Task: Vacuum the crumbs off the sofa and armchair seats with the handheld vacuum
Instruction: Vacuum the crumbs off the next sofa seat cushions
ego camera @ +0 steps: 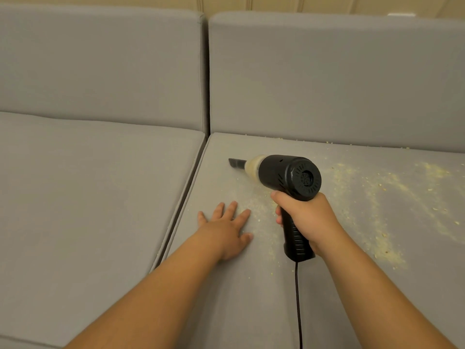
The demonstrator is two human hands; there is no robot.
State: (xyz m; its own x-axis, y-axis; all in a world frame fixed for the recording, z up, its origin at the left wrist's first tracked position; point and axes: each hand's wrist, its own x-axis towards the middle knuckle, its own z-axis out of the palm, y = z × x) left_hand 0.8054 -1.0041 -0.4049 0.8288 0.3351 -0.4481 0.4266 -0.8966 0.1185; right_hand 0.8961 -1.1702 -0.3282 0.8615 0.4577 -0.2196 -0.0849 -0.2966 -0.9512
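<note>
Lying scattered: crumbs [377, 195] on grey sofa seat [251, 298].

Grey sofa seat [339, 285] — yellow crumbs [377, 192] scattered; left hand [226, 227] flat on it.

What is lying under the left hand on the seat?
The left hand rests flat on the seat, with crumbs beside its fingers. Whatever lies beneath the palm is covered.

Around the handheld vacuum [284, 176], the seat cushion [251, 298] lies open ahead of its nozzle up to the upright back cushion [327, 84], open to its right over the crumbs [377, 192], while the left hand [227, 229] lies flat just beside it.
</note>
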